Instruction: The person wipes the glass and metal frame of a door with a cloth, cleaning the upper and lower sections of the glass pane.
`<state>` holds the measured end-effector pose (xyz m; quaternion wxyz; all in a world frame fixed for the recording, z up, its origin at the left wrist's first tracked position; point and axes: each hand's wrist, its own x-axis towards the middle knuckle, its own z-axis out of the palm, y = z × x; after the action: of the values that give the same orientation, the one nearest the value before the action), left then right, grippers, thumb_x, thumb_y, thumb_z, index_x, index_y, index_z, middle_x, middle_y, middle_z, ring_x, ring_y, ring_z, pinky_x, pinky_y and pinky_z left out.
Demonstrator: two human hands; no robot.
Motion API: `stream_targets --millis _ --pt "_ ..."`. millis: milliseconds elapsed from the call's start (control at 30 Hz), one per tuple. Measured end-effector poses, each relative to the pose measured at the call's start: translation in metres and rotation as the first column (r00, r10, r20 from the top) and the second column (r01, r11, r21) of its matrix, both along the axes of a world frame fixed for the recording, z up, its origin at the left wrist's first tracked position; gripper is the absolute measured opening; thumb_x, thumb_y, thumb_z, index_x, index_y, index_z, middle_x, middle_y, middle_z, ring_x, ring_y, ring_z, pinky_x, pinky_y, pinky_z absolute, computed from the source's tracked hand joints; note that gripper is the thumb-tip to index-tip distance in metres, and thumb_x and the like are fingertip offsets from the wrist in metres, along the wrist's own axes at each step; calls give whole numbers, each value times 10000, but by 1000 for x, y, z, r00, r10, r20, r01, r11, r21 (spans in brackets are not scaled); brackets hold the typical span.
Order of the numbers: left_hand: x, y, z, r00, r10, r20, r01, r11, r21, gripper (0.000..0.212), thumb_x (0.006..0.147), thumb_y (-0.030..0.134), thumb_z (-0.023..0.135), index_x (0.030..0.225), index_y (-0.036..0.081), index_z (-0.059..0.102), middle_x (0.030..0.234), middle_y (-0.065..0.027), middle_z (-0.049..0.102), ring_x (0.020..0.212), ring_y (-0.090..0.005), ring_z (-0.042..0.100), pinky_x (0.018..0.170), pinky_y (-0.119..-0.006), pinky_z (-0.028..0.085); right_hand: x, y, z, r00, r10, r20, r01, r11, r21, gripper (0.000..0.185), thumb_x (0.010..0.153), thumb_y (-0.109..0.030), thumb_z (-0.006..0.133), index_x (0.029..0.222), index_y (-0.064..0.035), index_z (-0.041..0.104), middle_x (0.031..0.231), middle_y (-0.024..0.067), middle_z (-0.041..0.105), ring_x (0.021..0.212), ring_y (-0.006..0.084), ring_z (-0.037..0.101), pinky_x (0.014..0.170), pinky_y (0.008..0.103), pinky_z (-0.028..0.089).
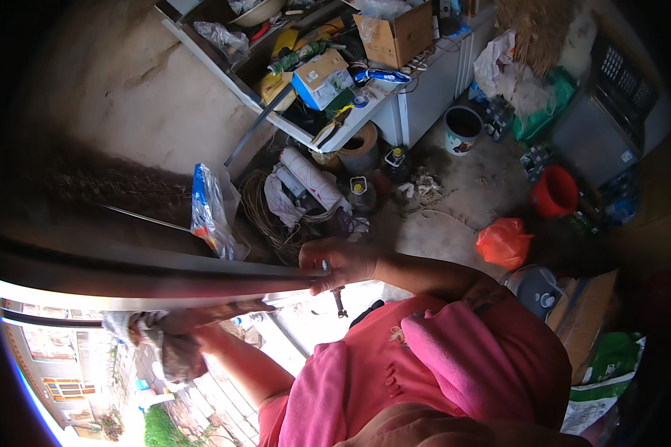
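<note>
A door [162, 274] is seen nearly edge-on, running from the left to the middle of the view. My right hand [338, 262] grips its free edge, with the fingers bent around it. Beside that hand a dark door handle [340, 302] sticks out on the sunlit side. My left hand [212, 318] is on the outer side, its fingers stretched along the door's face. A grey-brown rag [182, 355] is bunched in it and hangs below the palm. Whether the rag touches the door is hard to tell.
A cluttered bench [307, 131] holds a cardboard box [397, 39]. Below it lie a coil of wire [257, 207] and a large bottle [362, 194]. Rightward are a red bucket [553, 190] and an orange plastic bag [504, 243]. Paving [223, 396] shows outside.
</note>
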<state>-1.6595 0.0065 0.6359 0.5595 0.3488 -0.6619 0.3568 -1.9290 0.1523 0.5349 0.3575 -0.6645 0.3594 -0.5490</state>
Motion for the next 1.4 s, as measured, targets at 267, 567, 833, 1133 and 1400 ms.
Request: stream_targets --millis 267,567,833,1133,1400 --pt "-22 52 -98 992 -122 40 112 976 186 450 865 337 609 1206 55 525 1273 -122 482 1192 -286 424 1001 -448 332 5 -19 -14 999 48 0 -48 999 -6 481 647 -427 816 862 -53 605 807 35 553 769 178 565 687 320 451" --pt "28 11 -30 983 146 -116 -140 989 54 415 875 301 605 1196 51 523 1253 -111 492 1164 -260 443 989 -413 350 -12 -41 -8 972 203 -121 -214 973 -83 459 643 -378 839 831 -61 565 750 47 561 697 184 562 625 324 452" --pt "-5 70 -144 927 220 -305 -126 946 299 385 884 269 602 1188 47 522 1235 -102 500 1140 -236 459 977 -382 366 -20 -53 -26 966 252 -58 -259 951 -169 461 649 -412 821 851 -58 604 811 65 574 749 210 581 669 327 474" --pt "-3 72 -194 882 281 -378 -98 894 437 352 894 234 598 1178 42 521 1215 -92 510 1112 -209 478 965 -347 384 -26 -60 -34 952 305 -6 -304 948 -94 462 625 -398 837 846 -60 612 815 64 569 763 216 580 685 329 473" --pt "6 53 -174 861 139 -489 99 898 428 322 902 202 595 1169 38 519 1197 -82 518 1087 -186 494 953 -316 400 10 -57 -78 966 255 39 -245 955 -167 587 748 -446 742 1096 -53 479 979 89 509 892 202 527 774 326 445"
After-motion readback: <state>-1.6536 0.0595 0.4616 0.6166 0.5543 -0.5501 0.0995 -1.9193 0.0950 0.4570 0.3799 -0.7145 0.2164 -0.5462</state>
